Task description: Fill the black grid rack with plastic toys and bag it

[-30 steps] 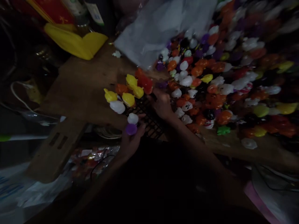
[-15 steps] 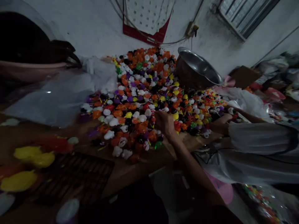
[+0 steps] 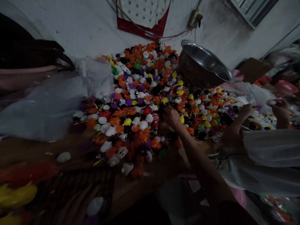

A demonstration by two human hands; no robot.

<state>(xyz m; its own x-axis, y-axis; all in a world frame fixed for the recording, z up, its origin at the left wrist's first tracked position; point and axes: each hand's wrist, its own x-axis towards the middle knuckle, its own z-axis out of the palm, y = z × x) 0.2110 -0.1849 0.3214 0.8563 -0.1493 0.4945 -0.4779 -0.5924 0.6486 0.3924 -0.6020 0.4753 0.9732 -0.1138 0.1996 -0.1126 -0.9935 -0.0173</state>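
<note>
My right hand reaches into the middle of a large heap of small plastic toys, some shaped like ghosts and pumpkins. Its fingers are curled down among dark pieces, and what they grip is hidden. My left hand is low at the left, dim and partly lost in shadow, over a black slotted tray. At its thumb side is a white-topped toy with a purple lower part, apparently held. Blurred yellow toys lie left of the tray.
Behind the heap a metal basin leans near the wall. Plastic sheeting covers the left side. At the right, a co-worker's hands handle small pieces above a bowl. A wall calendar hangs at the back.
My right hand stays at the heap, moving slightly deeper among the toys. My left hand and the white-and-purple toy have moved right over the tray. The co-worker's hands have risen. The view has shifted.
</note>
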